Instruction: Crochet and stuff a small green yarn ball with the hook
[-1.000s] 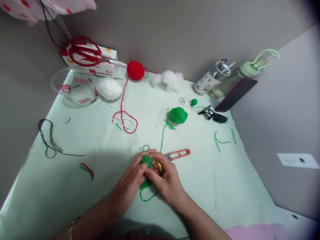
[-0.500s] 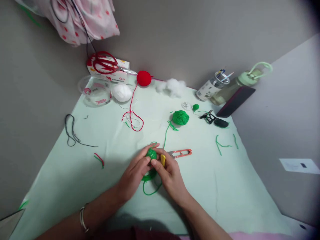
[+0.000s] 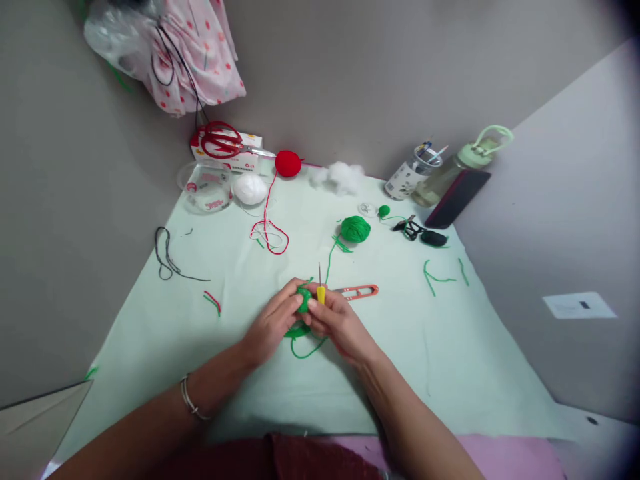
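Your hands slid up beside the orange snips (image 3: 359,291): left hand (image 3: 273,323) pinching the green yarn piece (image 3: 303,298), right hand (image 3: 336,320) gripping the yellow-handled hook (image 3: 321,293). Yarn looks soft and light, so hold its edge gently.

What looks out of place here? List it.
Nothing damaged or spilled, only loose clutter: cut green yarn scraps at right, red-and-green snippets and a black thread at left, and a red-and-white yarn tangle farther back. The left hand pinches a green crochet piece, the right hand a yellow-handled hook.
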Demonstrator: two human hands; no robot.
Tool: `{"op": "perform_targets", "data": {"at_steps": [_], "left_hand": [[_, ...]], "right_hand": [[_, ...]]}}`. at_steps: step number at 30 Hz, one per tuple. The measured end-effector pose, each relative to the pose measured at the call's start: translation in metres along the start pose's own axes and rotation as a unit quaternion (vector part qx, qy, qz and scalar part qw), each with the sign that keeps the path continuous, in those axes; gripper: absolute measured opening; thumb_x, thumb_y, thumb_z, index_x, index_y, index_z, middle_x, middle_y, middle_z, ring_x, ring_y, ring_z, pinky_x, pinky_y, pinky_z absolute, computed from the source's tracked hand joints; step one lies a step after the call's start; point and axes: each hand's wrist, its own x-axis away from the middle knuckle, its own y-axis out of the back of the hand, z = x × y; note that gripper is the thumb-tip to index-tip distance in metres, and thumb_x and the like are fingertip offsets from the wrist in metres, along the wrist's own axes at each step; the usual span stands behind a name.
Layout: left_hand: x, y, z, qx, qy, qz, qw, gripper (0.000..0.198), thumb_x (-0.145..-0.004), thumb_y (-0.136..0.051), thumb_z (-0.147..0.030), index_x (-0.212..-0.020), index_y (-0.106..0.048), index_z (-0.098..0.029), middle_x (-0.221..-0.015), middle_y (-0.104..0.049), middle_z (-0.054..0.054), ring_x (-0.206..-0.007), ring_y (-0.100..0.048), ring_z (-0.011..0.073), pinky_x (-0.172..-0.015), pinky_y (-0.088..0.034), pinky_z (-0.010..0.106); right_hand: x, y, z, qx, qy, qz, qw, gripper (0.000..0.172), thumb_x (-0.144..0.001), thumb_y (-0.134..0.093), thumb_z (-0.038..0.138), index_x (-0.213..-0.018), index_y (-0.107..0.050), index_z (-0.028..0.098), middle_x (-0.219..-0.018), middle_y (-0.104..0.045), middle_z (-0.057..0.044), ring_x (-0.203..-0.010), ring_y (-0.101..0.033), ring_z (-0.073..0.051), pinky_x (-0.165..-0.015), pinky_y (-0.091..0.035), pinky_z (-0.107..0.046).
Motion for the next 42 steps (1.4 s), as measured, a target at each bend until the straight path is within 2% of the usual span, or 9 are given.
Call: {"op": "perform_targets", "data": {"at_steps": [4,8,13,18,25,31,33,37,42], "left_hand": [[-0.002,-0.002,0.01,-0.01,-0.028,-0.02,0.999,0.021,-0.1,-0.061,-0.041,-0.098,-0.065,-0.02,-0.084,-0.061,0.0,-0.071,-0.051,0.014,-0.068,-0.045,0.026],[-0.002,-0.001,0.01,-0.039,-0.04,-0.001,0.998,0.039,-0.099,-0.062,-0.056,-0.113,-0.067,-0.02,-0.076,-0.056,-0.002,-0.07,-0.053,0.0161,-0.071,-0.049,0.028],[0.002,-0.002,0.004,-0.122,-0.069,-0.016,0.99,0.039,-0.093,-0.074,-0.054,-0.112,-0.069,-0.02,-0.086,-0.067,0.003,-0.087,-0.062,0.0216,-0.091,-0.049,0.034],[0.001,-0.001,0.004,-0.172,-0.084,-0.05,0.98,0.027,-0.093,-0.076,-0.047,-0.102,-0.069,-0.022,-0.092,-0.072,0.002,-0.09,-0.064,0.0221,-0.089,-0.049,0.032],[-0.003,0.011,-0.006,-0.086,-0.031,0.035,0.995,0.033,-0.091,-0.08,-0.044,-0.115,-0.076,-0.023,-0.128,-0.077,0.011,-0.098,-0.069,0.0211,-0.091,-0.052,0.032],[-0.009,0.013,-0.002,-0.071,-0.034,-0.025,0.997,0.021,-0.092,-0.08,-0.041,-0.1,-0.078,-0.021,-0.088,-0.073,0.0,-0.075,-0.061,0.0124,-0.078,-0.049,0.024],[-0.008,0.012,-0.003,-0.076,-0.022,-0.006,0.997,0.028,-0.094,-0.077,-0.044,-0.11,-0.078,-0.021,-0.083,-0.071,0.0,-0.078,-0.064,0.0153,-0.081,-0.051,0.027],[0.0,0.008,-0.004,-0.143,0.004,0.042,0.989,0.042,-0.098,-0.071,-0.045,-0.132,-0.072,-0.02,-0.099,-0.078,0.007,-0.093,-0.073,0.0255,-0.09,-0.055,0.035],[0.004,0.006,0.002,-0.279,-0.118,-0.035,0.952,0.025,-0.102,-0.062,-0.032,-0.121,-0.074,-0.02,-0.112,-0.079,0.01,-0.105,-0.072,0.0266,-0.1,-0.052,0.034]], "right_hand": [[0.001,-0.012,-0.005,0.083,0.088,-0.09,0.989,0.044,-0.089,-0.075,0.057,-0.074,-0.057,0.021,-0.07,-0.049,0.003,-0.059,-0.035,-0.01,-0.053,-0.026,-0.026],[0.003,-0.008,0.001,-0.056,0.007,-0.019,0.998,0.042,-0.089,-0.075,0.056,-0.076,-0.058,0.02,-0.06,-0.044,0.008,-0.047,-0.018,-0.005,-0.047,-0.014,-0.026],[0.007,-0.002,0.006,-0.157,-0.041,0.015,0.987,0.042,-0.085,-0.081,0.055,-0.09,-0.061,0.018,-0.063,-0.055,0.008,-0.045,-0.016,-0.002,-0.045,-0.011,-0.024],[0.006,-0.009,0.002,-0.145,-0.042,0.013,0.988,0.052,-0.088,-0.074,0.067,-0.083,-0.058,0.018,-0.054,-0.042,0.011,-0.046,-0.014,-0.004,-0.046,-0.011,-0.024],[0.005,-0.002,0.003,-0.153,-0.033,0.043,0.987,0.055,-0.084,-0.078,0.068,-0.073,-0.053,0.02,-0.05,-0.028,0.014,-0.045,-0.012,-0.004,-0.046,-0.008,-0.026],[0.001,-0.002,0.002,-0.167,-0.076,0.03,0.983,0.051,-0.092,-0.07,0.069,-0.085,-0.06,0.019,-0.048,-0.032,0.014,-0.044,-0.012,-0.005,-0.046,-0.012,-0.025],[-0.001,-0.002,0.003,-0.153,-0.079,0.03,0.985,0.054,-0.094,-0.062,0.074,-0.087,-0.06,0.02,-0.046,-0.035,0.013,-0.043,-0.015,-0.006,-0.045,-0.015,-0.024],[-0.003,0.001,-0.003,-0.073,-0.055,0.008,0.996,0.063,-0.097,-0.049,0.08,-0.074,-0.055,0.022,-0.046,-0.039,0.009,-0.044,-0.024,-0.008,-0.047,-0.019,-0.026],[-0.006,-0.002,-0.019,0.051,-0.01,-0.034,0.998,0.072,-0.103,-0.039,0.076,-0.056,-0.045,0.022,-0.048,-0.037,0.005,-0.05,-0.033,-0.01,-0.054,-0.024,-0.029]]}}
